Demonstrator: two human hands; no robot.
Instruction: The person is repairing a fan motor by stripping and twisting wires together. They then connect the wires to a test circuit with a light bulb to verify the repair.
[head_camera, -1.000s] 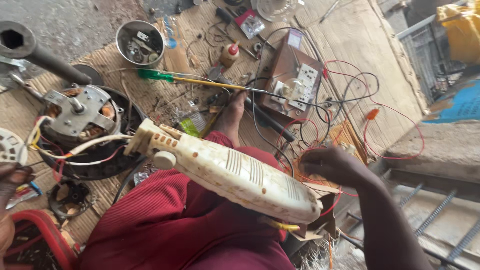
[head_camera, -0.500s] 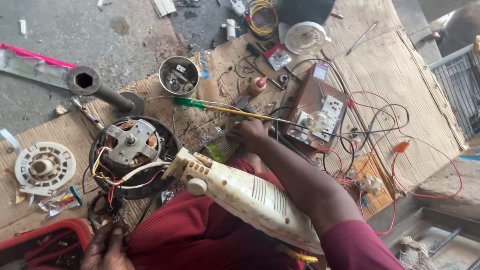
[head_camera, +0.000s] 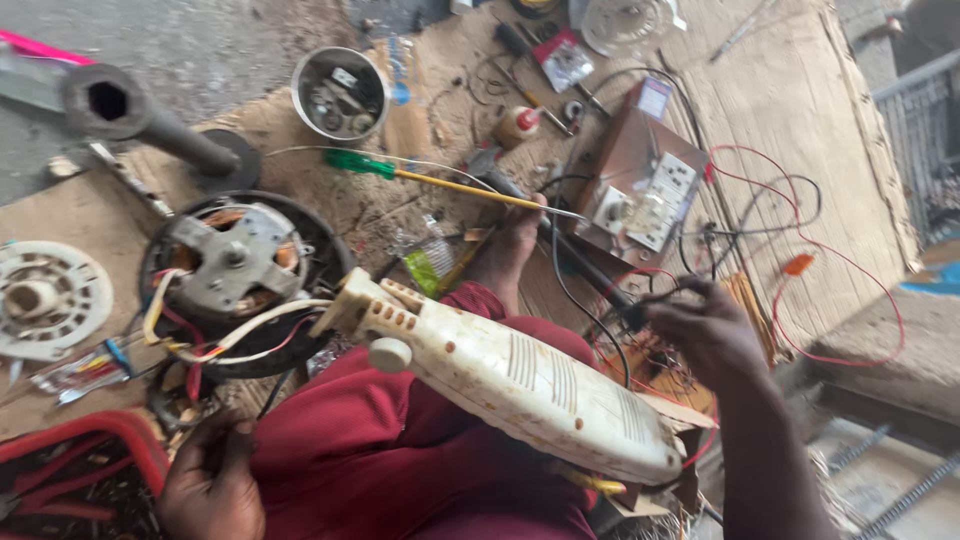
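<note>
My right hand (head_camera: 705, 335) pinches a black wire (head_camera: 590, 275) that runs back toward a brown socket box (head_camera: 640, 185). A long, dirty white plastic fan housing (head_camera: 520, 385) lies across my lap on maroon trousers (head_camera: 400, 470). My left hand (head_camera: 210, 485) is low at the left, fingers curled beside the trousers and small dark parts; whether it holds anything is hidden. My bare foot (head_camera: 515, 240) rests near a green-handled screwdriver (head_camera: 360, 162). A fan motor (head_camera: 235, 260) with loose coloured leads sits left of the housing.
A metal tin of small parts (head_camera: 340, 92), a black pipe stand (head_camera: 150, 125), a white round plate (head_camera: 45, 298) and a small glue bottle (head_camera: 518, 125) lie on the cardboard. Red wire (head_camera: 850, 300) loops at the right; red cables (head_camera: 90, 440) at bottom left.
My right arm, stretched forward toward the foot and screwdriver half a second ago, has drawn back to the right with the black wire. My left hand stays low at the left.
</note>
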